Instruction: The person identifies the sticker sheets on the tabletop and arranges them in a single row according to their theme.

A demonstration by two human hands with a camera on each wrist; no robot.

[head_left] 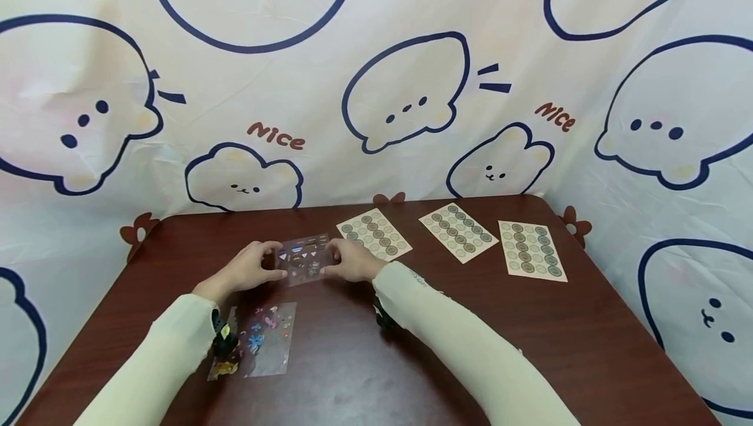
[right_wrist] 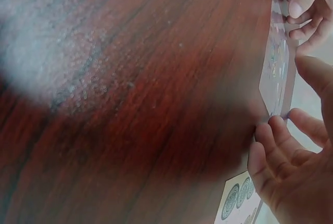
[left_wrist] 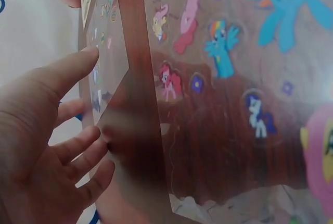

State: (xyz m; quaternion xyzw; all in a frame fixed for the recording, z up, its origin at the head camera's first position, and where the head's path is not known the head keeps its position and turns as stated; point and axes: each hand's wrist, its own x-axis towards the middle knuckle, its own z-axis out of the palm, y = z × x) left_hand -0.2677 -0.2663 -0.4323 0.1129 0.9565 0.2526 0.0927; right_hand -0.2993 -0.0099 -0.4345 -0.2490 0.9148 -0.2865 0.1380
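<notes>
A clear sticker sheet (head_left: 302, 260) with small dark, white and blue stickers lies on the table between both hands. My left hand (head_left: 250, 266) is at its left edge, thumb and fingers spread apart, fingertips right at the edge in the left wrist view. At the right edge is my right hand (head_left: 355, 261), its fingers loosely bent and fingertips close to the sheet's corner in the right wrist view. Nearer to me, below the left hand, lies another clear sheet (head_left: 273, 347) with colourful cartoon pony stickers (left_wrist: 221, 52); the left wrist covers part of its left side.
Three cream sheets with rows of round grey-green designs lie at the back: one (head_left: 376, 233) beside the right hand, one (head_left: 459, 232) farther right, and one (head_left: 532, 250) near the right edge. Printed cloth (head_left: 406, 171) hangs behind the brown table (head_left: 470, 308).
</notes>
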